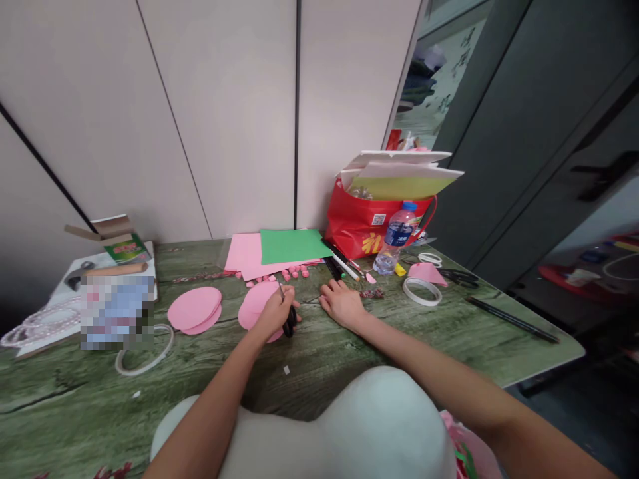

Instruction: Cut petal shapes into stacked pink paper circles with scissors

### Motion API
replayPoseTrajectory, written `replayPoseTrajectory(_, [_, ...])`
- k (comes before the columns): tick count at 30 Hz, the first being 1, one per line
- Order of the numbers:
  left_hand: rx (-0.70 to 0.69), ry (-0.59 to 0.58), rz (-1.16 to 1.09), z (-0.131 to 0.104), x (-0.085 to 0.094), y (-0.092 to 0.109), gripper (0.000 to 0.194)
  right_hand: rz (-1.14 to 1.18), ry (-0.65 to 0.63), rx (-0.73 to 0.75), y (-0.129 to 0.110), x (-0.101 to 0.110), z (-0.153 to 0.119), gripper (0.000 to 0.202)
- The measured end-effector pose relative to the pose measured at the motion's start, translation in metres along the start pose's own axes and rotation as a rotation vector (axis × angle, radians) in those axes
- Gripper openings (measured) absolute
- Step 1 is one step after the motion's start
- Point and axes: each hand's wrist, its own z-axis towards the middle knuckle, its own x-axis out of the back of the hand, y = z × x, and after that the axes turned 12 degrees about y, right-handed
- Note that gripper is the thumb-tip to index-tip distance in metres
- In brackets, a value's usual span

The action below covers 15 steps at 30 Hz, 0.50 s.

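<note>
My left hand (276,313) is closed around a pair of scissors (289,323); the black handles show below the fingers and a blade points up and away. Under and beside that hand lie pink paper circles (251,307). Flat on the table to the right rests my right hand (342,303), palm down, its fingers lightly bent and apart. Nothing shows in its grasp. Several small pink paper pieces (294,272) lie just beyond both hands. A second stack of pink circles (194,309) sits farther left.
Green paper (292,246) and pink sheets (244,253) lie by the wall. Pens (344,261), a red bag (344,226), a water bottle (391,249) and a tape roll (422,293) are at right. Another tape roll (144,360) and an opened box (124,249) are at left.
</note>
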Motion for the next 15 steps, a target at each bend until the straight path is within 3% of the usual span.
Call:
replayPoseTrajectory(9, [-0.008,-0.006,-0.009,-0.001,0.000,0.001,0.020,0.000,-0.074,-0.144,0.012,-0.002,-0.021,0.034])
replayPoseTrajectory(15, [-0.017,-0.008,0.001,-0.001,0.002,0.002,0.020,0.169,-0.007,-0.315,0.032,-0.010,-0.028,0.028])
